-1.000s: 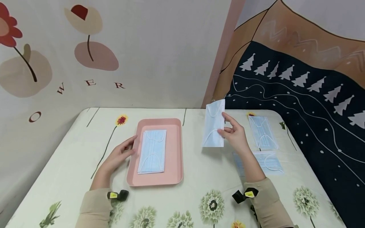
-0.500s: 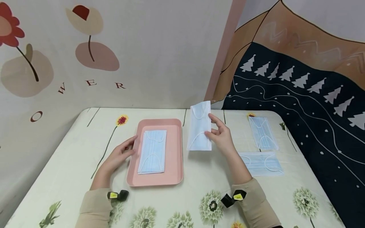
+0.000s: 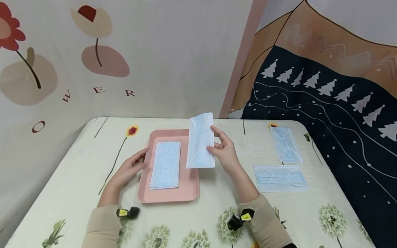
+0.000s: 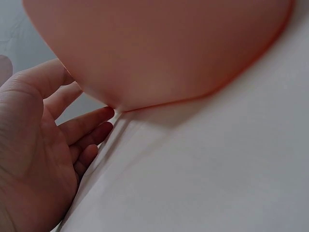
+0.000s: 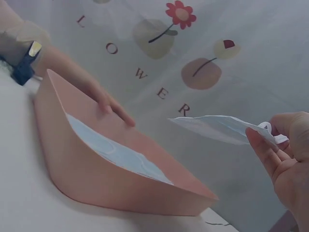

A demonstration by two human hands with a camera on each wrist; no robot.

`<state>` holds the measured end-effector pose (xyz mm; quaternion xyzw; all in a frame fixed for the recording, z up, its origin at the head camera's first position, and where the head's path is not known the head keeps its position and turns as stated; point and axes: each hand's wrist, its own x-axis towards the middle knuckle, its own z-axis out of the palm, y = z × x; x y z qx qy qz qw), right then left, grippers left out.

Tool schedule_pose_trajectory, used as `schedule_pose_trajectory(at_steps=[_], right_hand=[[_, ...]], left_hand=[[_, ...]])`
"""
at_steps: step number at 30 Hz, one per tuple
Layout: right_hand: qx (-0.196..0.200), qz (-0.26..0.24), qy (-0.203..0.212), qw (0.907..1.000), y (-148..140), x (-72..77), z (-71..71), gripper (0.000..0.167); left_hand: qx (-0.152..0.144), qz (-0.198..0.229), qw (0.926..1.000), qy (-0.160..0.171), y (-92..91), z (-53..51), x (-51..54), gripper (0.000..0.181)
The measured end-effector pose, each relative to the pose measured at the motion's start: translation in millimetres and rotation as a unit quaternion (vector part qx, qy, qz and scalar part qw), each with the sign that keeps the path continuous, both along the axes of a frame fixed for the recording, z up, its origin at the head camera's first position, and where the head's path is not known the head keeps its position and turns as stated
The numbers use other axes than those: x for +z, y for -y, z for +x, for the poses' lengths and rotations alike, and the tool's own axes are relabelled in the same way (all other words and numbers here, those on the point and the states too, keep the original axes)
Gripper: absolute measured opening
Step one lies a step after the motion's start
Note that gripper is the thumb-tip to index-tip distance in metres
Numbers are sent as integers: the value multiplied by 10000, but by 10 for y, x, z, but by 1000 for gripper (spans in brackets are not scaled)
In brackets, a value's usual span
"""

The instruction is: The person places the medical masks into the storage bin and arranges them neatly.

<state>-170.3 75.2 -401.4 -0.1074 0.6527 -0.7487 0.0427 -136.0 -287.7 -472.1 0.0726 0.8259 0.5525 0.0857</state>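
Note:
A light-blue disposable face mask hangs raised over the right side of a pink tray. My right hand pinches the mask by its right edge, between thumb and fingers. In the right wrist view this mask appears almost edge-on, apart from the tray. A small stack of masks lies inside the tray, left of its middle. My left hand holds the tray's left rim; in the left wrist view, thumb and index finger pass over the rim while the other fingers stay outside the wall.
Two more masks lie on the table to the right: one lengthwise at the back, one crosswise in front of it. A flowered cloth covers the table. A printed curtain hangs behind.
My right hand has carried its mask leftward from beside the tray to above the tray's right side. The crosswise mask on the table is now uncovered. My left hand and the tray stay put.

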Motion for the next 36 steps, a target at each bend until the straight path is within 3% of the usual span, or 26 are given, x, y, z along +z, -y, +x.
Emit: schedule_pose_trajectory(at_steps=[18,29,36], right_hand=[[636,-285,306,9971,529,-127,98,76],[857,106,455,9952,826,-204,144,80],[994,184,406,9941,981,-331,137,77]], left_hand=[[23,-111,9999,-76,-12,1,29,61],[9,-156,9998,-80,-7,1,16,62],[6,-169,9998,-89,-6,-7,3,62]])
